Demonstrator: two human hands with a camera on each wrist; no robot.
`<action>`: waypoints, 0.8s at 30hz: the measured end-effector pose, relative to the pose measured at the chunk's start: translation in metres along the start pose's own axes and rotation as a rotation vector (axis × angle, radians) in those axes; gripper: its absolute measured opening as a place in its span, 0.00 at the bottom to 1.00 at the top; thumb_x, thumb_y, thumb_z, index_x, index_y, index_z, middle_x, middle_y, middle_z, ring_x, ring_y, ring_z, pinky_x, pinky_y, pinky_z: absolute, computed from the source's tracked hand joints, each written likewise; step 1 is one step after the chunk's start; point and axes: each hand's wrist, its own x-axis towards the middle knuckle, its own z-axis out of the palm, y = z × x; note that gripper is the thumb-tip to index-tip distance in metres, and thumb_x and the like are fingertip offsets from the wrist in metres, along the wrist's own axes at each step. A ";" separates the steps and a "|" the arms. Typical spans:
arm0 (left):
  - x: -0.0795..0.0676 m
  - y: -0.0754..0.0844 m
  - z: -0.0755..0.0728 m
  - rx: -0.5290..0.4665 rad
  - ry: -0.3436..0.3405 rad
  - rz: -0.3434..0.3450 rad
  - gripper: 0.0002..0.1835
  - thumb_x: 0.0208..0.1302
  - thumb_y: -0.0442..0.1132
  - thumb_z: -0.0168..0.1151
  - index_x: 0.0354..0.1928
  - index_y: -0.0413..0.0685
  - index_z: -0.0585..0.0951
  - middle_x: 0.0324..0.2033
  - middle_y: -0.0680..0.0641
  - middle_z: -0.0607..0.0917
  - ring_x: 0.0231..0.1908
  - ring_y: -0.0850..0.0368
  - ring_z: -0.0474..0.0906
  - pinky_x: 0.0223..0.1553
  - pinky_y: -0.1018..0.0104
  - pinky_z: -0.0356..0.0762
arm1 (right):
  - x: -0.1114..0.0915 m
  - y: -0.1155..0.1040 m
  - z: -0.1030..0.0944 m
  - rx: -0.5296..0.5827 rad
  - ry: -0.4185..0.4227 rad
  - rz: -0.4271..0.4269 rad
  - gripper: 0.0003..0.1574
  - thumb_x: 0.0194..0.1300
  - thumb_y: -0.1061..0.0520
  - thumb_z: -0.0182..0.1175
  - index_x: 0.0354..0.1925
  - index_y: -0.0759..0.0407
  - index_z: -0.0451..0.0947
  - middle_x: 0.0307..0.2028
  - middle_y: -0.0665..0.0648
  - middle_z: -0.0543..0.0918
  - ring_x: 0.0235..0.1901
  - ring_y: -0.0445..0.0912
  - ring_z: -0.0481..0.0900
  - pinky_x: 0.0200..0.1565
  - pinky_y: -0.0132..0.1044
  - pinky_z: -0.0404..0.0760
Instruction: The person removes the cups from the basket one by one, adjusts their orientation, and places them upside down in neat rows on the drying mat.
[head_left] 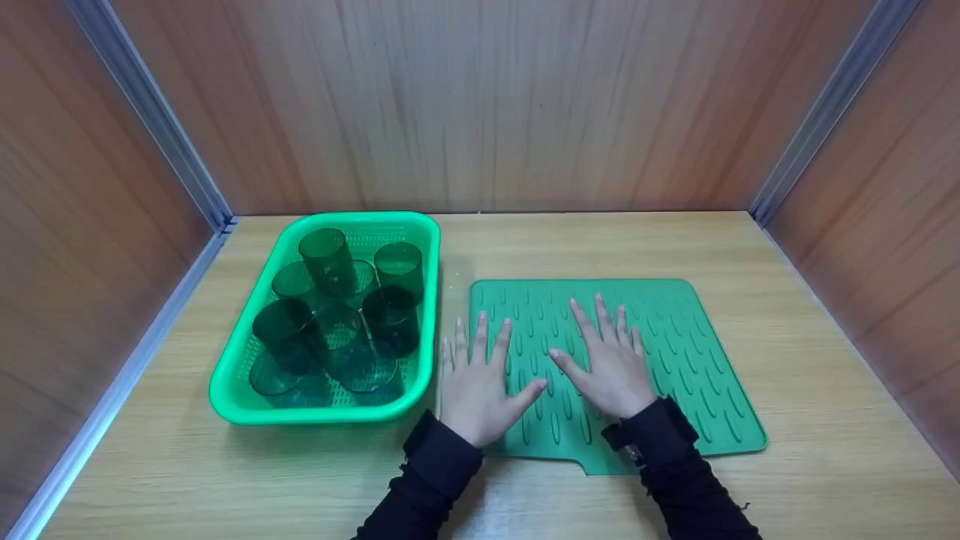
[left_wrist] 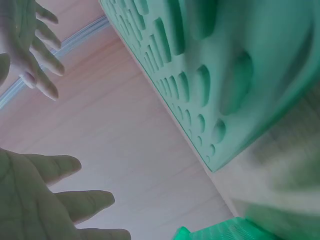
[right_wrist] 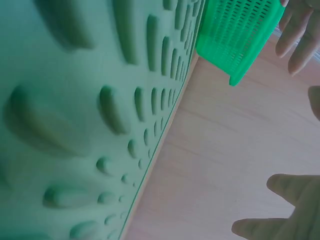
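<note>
A green drying mat (head_left: 705, 360) with raised drop-shaped ridges lies on the table. My left hand (head_left: 480, 394) is over the mat's left edge, palm down with fingers spread and straight, holding nothing. Over the middle of the mat is my right hand (head_left: 615, 371), also spread flat with nothing in it. Both wrist views show the palms raised above the mat. Left of the left hand stands a bright green plastic basket (head_left: 322, 415). Several dark tinted tumblers, such as one near the back (head_left: 327, 259), are piled inside it, some on top of others.
The pale wooden table (head_left: 810, 420) is enclosed by a wood-grain back wall (head_left: 480, 105) and side walls, with metal strips (head_left: 165, 112) along the corners. The basket's right rim is close beside the left hand's fingers. A notch shows in the mat's front edge.
</note>
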 end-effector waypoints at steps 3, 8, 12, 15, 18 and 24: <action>0.001 0.001 -0.003 -0.011 0.012 0.010 0.49 0.48 0.78 0.30 0.68 0.55 0.52 0.66 0.42 0.49 0.64 0.40 0.31 0.60 0.43 0.37 | 0.001 -0.002 -0.001 0.116 -0.048 -0.001 0.46 0.57 0.27 0.41 0.68 0.40 0.42 0.68 0.60 0.43 0.64 0.61 0.35 0.55 0.65 0.43; 0.000 0.002 -0.010 -0.021 0.045 0.026 0.49 0.49 0.77 0.31 0.68 0.54 0.52 0.66 0.41 0.50 0.64 0.40 0.32 0.60 0.43 0.41 | 0.006 -0.009 -0.002 0.370 -0.151 -0.003 0.43 0.61 0.32 0.44 0.68 0.37 0.39 0.68 0.56 0.41 0.65 0.57 0.36 0.55 0.65 0.45; -0.001 0.003 -0.020 -0.039 0.095 0.047 0.48 0.50 0.75 0.37 0.68 0.52 0.52 0.66 0.40 0.50 0.64 0.38 0.34 0.60 0.44 0.43 | 0.014 -0.019 -0.004 0.489 -0.183 -0.017 0.42 0.61 0.33 0.45 0.67 0.35 0.39 0.68 0.53 0.42 0.65 0.51 0.40 0.56 0.61 0.49; -0.002 0.005 -0.027 -0.059 0.136 0.067 0.48 0.50 0.73 0.42 0.68 0.51 0.52 0.66 0.39 0.51 0.64 0.37 0.35 0.60 0.44 0.43 | 0.021 -0.027 -0.005 0.578 -0.200 -0.016 0.42 0.61 0.34 0.45 0.67 0.36 0.41 0.67 0.51 0.45 0.65 0.47 0.43 0.57 0.58 0.51; -0.002 0.008 -0.034 -0.064 0.170 0.083 0.49 0.50 0.74 0.43 0.68 0.52 0.52 0.66 0.40 0.51 0.64 0.37 0.35 0.59 0.43 0.42 | 0.027 -0.036 -0.007 0.683 -0.225 -0.004 0.42 0.61 0.35 0.46 0.67 0.39 0.43 0.67 0.49 0.47 0.65 0.48 0.45 0.57 0.57 0.53; -0.006 0.000 -0.054 -0.058 0.237 0.128 0.48 0.50 0.69 0.50 0.68 0.50 0.52 0.65 0.39 0.54 0.64 0.37 0.39 0.58 0.42 0.48 | 0.032 -0.065 -0.017 0.848 -0.307 0.058 0.39 0.63 0.41 0.47 0.67 0.46 0.46 0.66 0.56 0.50 0.62 0.55 0.53 0.54 0.56 0.60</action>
